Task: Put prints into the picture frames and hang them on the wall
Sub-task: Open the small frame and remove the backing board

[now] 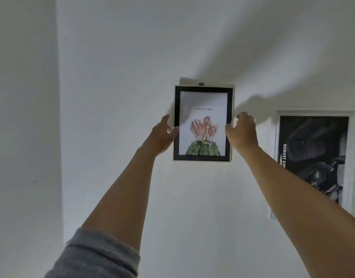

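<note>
Now the left hand (164, 135) and right hand (242, 131) grip the black picture frame (203, 88) by its sides, probably to seat it level on the wall (112, 93).

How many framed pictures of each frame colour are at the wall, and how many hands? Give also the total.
Black-framed picture: 1
White-framed picture: 1
Hands: 2, the left hand and the right hand, both holding the black-framed picture
Total: 4

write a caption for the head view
Left hand and right hand hold a framed cactus print against the wall.
</note>
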A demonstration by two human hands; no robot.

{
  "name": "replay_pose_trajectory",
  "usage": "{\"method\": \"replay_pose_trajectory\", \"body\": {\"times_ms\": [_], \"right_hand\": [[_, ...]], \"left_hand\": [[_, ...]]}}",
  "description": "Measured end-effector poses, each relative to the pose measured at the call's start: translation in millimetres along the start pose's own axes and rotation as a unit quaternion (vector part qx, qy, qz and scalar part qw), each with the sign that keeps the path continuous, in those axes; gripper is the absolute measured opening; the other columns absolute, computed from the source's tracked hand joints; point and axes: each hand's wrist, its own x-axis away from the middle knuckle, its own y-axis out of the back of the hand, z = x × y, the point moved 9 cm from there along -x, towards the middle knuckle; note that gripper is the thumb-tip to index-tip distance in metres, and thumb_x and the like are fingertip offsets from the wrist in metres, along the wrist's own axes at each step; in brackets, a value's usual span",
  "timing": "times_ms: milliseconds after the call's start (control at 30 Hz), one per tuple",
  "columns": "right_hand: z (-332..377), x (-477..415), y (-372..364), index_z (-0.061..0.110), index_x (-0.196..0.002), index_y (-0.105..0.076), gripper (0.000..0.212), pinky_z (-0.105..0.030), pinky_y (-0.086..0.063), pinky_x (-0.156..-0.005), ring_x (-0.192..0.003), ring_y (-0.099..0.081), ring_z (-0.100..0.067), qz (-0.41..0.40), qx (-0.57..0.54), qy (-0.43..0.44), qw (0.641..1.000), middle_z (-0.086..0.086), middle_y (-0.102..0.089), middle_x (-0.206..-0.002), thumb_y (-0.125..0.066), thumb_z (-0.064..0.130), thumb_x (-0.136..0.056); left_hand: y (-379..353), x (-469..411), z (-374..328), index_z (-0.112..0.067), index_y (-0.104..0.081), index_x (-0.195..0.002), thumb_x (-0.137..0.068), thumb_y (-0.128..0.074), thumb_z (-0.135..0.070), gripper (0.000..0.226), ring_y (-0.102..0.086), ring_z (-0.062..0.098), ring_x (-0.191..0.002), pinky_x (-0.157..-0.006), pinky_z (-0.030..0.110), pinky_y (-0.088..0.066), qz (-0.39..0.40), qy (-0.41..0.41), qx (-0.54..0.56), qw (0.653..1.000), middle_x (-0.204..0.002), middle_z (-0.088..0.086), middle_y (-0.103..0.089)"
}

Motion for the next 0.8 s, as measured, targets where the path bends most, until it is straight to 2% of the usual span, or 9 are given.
{"method": "replay_pose_trajectory", "body": {"times_ms": [67, 233, 333, 433, 500, 567, 600, 700, 800], "right_hand": [[-1.9, -0.9, -4.0, -0.001, -0.119, -0.043, 0.035, -0.035, -0.040, -0.081, -0.109, -0.046, -0.034, -0.025, -0.005, -0.008, 1.000, -0.019, -0.044, -0.122, -0.050, 0.009, -0.086], [-13.1, 2.3, -14.5, 0.001, -0.119, -0.045, 0.035, -0.023, -0.037, -0.077, -0.101, -0.050, -0.030, -0.067, -0.080, -0.032, 0.994, -0.019, -0.045, -0.120, -0.054, 0.002, -0.085], [-15.2, 5.5, -17.1, 0.004, -0.119, -0.047, 0.036, -0.015, -0.035, -0.074, -0.092, -0.050, -0.026, -0.089, -0.114, -0.032, 0.989, -0.019, -0.046, -0.118, -0.053, -0.003, -0.084], [-13.4, 6.7, -17.1, 0.004, -0.120, -0.048, 0.037, -0.012, -0.034, -0.076, -0.099, -0.052, -0.029, -0.099, -0.125, -0.028, 0.987, -0.020, -0.045, -0.119, -0.051, -0.005, -0.084], [-8.0, 7.4, -12.4, 0.004, -0.121, -0.048, 0.038, -0.007, -0.032, -0.073, -0.098, -0.052, -0.028, -0.101, -0.137, -0.029, 0.985, -0.020, -0.043, -0.121, -0.052, -0.005, -0.085], [1.6, 8.6, -2.3, 0.005, -0.123, -0.047, 0.039, -0.005, -0.031, -0.072, -0.093, -0.050, -0.024, -0.103, -0.149, -0.021, 0.983, -0.020, -0.042, -0.121, -0.052, -0.005, -0.085], [7.1, 9.5, 4.9, 0.005, -0.123, -0.047, 0.039, -0.005, -0.031, -0.072, -0.090, -0.048, -0.021, -0.104, -0.152, -0.014, 0.983, -0.019, -0.042, -0.120, -0.052, -0.005, -0.086], [22.3, 8.6, 28.1, 0.008, -0.123, -0.048, 0.039, -0.004, -0.034, -0.069, -0.087, -0.045, -0.016, -0.094, -0.162, 0.012, 0.982, -0.014, -0.041, -0.114, -0.051, -0.004, -0.086], [29.7, 12.4, 57.2, 0.011, -0.124, -0.047, 0.039, -0.009, -0.036, -0.072, -0.088, -0.046, -0.016, -0.080, -0.176, 0.027, 0.981, -0.006, -0.038, -0.107, -0.050, -0.001, -0.087]], "left_hand": [[-3.4, -1.3, -0.7, -0.018, -0.017, -0.147, -0.097, -0.042, -0.031, 0.057, -0.053, 0.025, -0.111, -0.091, 0.030, -0.039, -0.018, -0.022, 0.029, 0.999, -0.121, 0.012, -0.056], [-21.6, 3.0, 5.8, -0.025, -0.011, -0.148, -0.098, -0.036, -0.018, 0.056, -0.049, 0.026, -0.115, -0.102, 0.043, -0.039, -0.054, -0.065, 0.093, 0.992, -0.139, 0.007, -0.042], [-24.0, 2.5, 4.1, -0.023, -0.007, -0.149, -0.098, -0.031, -0.010, 0.057, -0.047, 0.025, -0.119, -0.100, 0.030, -0.037, -0.059, -0.079, 0.109, 0.989, -0.145, 0.006, -0.038], [-20.6, 4.0, -0.7, -0.022, -0.007, -0.149, -0.098, -0.031, -0.007, 0.058, -0.052, 0.020, -0.108, -0.087, 0.018, -0.041, -0.065, -0.087, 0.110, 0.988, -0.141, 0.003, -0.041], [-14.0, 5.9, -4.5, -0.022, -0.008, -0.149, -0.098, -0.032, -0.007, 0.058, -0.053, 0.020, -0.103, -0.084, 0.020, -0.043, -0.073, -0.084, 0.110, 0.988, -0.139, 0.004, -0.043], [-5.7, 7.4, -10.5, -0.022, -0.009, -0.149, -0.097, -0.032, -0.007, 0.059, -0.052, 0.025, -0.112, -0.092, 0.027, -0.043, -0.080, -0.079, 0.112, 0.987, -0.141, 0.008, -0.042], [-0.4, 9.1, -15.2, -0.022, -0.009, -0.149, -0.097, -0.032, -0.006, 0.059, -0.052, 0.025, -0.111, -0.091, 0.024, -0.043, -0.085, -0.075, 0.116, 0.987, -0.140, 0.010, -0.043], [12.7, 18.0, -35.1, -0.022, -0.011, -0.148, -0.096, -0.032, -0.004, 0.058, -0.053, 0.009, -0.080, -0.067, 0.010, -0.043, -0.092, -0.060, 0.129, 0.986, -0.128, 0.008, -0.050], [21.0, 35.8, -61.8, -0.025, -0.012, -0.148, -0.097, -0.031, -0.005, 0.059, -0.046, 0.007, -0.064, -0.055, 0.010, -0.040, -0.103, -0.050, 0.153, 0.982, -0.112, 0.001, -0.052]]}}
